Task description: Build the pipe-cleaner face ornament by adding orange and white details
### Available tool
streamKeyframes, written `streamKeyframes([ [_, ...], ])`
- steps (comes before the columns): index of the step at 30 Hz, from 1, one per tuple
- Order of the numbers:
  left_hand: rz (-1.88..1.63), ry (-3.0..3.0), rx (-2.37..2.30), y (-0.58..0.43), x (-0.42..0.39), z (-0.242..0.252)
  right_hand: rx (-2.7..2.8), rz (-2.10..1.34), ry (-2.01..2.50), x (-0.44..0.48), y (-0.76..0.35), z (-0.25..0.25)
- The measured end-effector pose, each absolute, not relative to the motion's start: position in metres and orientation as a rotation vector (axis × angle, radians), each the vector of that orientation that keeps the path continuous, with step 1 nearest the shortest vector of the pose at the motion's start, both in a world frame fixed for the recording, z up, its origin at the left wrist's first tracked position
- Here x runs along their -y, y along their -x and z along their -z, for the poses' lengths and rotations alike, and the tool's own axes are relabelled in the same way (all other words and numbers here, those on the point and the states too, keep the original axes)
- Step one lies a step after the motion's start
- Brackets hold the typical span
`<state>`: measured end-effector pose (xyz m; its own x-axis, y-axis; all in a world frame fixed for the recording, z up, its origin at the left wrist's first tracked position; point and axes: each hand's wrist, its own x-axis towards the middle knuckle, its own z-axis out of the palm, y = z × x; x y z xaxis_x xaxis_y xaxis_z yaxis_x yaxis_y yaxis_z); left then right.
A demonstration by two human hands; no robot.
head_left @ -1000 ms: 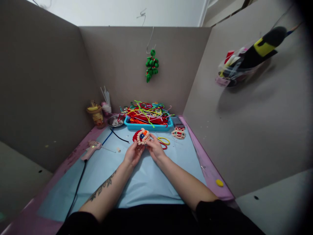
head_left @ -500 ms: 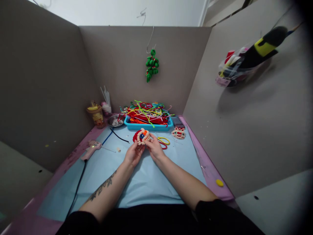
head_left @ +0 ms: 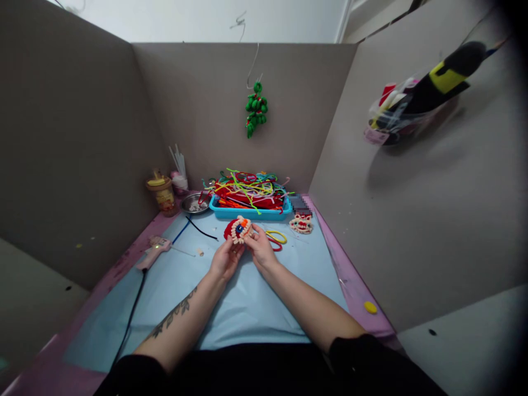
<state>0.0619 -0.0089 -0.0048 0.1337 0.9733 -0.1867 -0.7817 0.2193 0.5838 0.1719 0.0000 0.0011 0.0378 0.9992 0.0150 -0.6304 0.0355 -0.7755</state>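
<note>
Pipe-cleaner figure: red body with cream loops and a blue-and-orange spot, held just above the surface between both sets of fingers.

Far left of the fingers: pink glue gun lying on the surface, its black cord running back toward the person.

Left and beyond the fingers: yellow-lidded jar, a cup of white sticks and a small metal dish, grouped in the corner. A black wire lies between the dish and the fingers.

Left hand: fingers closed on the lower left edge of the figure, forearm tattooed.

Right hand: fingers pinched on the figure's right edge, touching the cream loops.

Just beyond the fingers: blue tray heaped with mixed pipe cleaners in red, yellow, green and orange. Above it, a green ornament hangs on a wire hook against the back wall.

Just right of the fingers: yellow loop and a red one, flat on the surface.

Further right: second small figure, cream and red, near the tray's right end.

Well right and nearer the person: yellow disc on the pink border.

High on the right wall: clear bag holding a black-and-yellow tool.
</note>
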Motion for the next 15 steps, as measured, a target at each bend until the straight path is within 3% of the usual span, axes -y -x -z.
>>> streamKeyframes([
  [15,-1.326,-0.452,-0.593,-0.0628,0.0119,0.0013,0.679,-1.405,0.692,-0.0006,-0.1707,0.0021],
])
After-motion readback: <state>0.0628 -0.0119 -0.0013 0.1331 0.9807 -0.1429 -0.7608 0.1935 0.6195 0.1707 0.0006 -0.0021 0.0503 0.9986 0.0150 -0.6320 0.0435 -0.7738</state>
